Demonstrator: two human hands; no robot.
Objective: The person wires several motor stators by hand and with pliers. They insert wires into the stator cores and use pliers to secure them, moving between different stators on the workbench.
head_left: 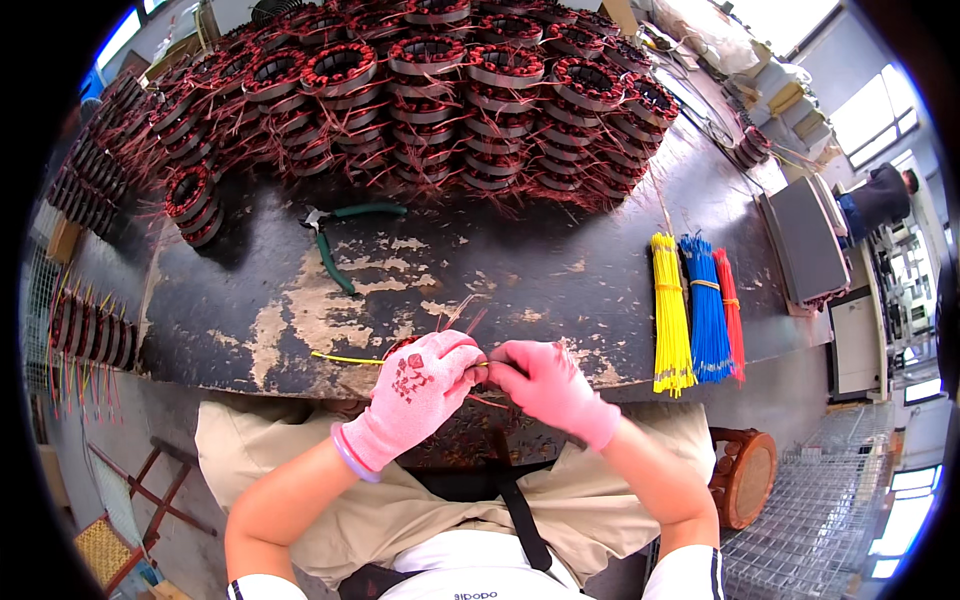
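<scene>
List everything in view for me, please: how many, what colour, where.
Bench: one, worn black, centre.
Wound rings: many, grey and red, stacked at bench's back, more at left.
Pliers: one, green-handled, mid-bench, left of centre.
Wire bundles: three, yellow, blue, red, bench's right.
Loose wire: one, yellow, near bench's front edge.
Flat panel: one, grey, right.
Round stool: one, reddish-brown, lower right.
Wire mesh: count unclear, grey, lower right.
Windows: several, bright white, right.
Another person: one, dark-clothed, far right.
Trousers: one pair, beige, below bench.
Left hand: one, pink-gloved, front centre.
Right hand: one, pink-gloved, beside it.
</scene>
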